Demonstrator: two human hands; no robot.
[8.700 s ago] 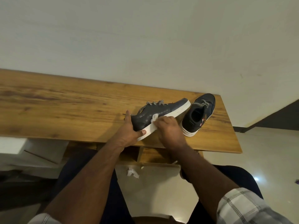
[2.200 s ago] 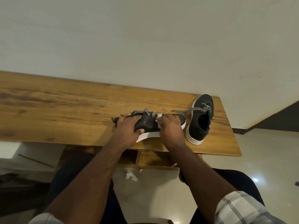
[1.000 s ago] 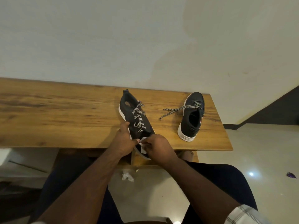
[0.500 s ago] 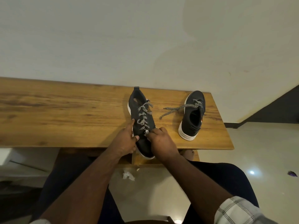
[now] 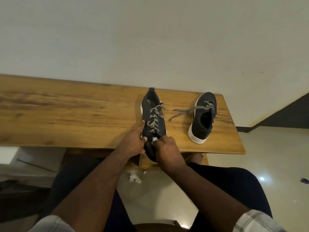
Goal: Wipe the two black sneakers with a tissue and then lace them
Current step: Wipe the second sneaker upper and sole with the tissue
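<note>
Near sneaker (image 5: 159,126) now upright, toe nearest — tissue (image 5: 154,139) apparently moved onto its toe.

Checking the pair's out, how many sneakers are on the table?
2. The near sneaker is at the table's front edge, left hand gripping it, right hand pressing tissue on it; the other sneaker stands right of it, untouched.

I see bare wood of the table (image 5: 66,114) running toward nine o'clock of the near sneaker (image 5: 160,124). Toward three o'clock the second sneaker (image 5: 206,97) stands apart, its loose lace (image 5: 185,110) trailing across the gap between them. At twelve the wall (image 5: 150,39) closes the table's back edge. At six, the left hand (image 5: 133,144) gripping the toe and the right hand (image 5: 167,149) pinching a tissue (image 5: 154,139) crowd the approach.
</note>
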